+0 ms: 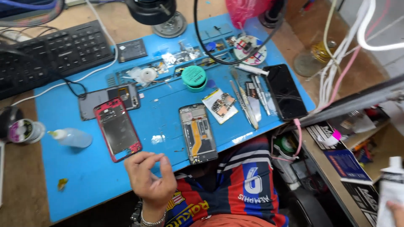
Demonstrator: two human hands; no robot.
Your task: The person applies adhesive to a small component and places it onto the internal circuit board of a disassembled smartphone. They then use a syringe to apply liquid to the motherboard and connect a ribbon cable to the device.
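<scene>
Left hand (150, 180) curled over smooth blue mat (84, 176), red-rimmed rectangular phone frame (117, 129) near

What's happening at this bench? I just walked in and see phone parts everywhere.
A person sits at a blue work mat strewn with opened phones. The left hand hovers, fingers curled, at the mat's near edge, between a red phone frame and an opened phone; whether it pinches anything is unclear. The right hand, barely in view, holds a white tube.

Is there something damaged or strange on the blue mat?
Yes. The black phone at the right edge of the blue mat has cracks across its glass. The opened phone at the front edge shows its inner parts.
</scene>
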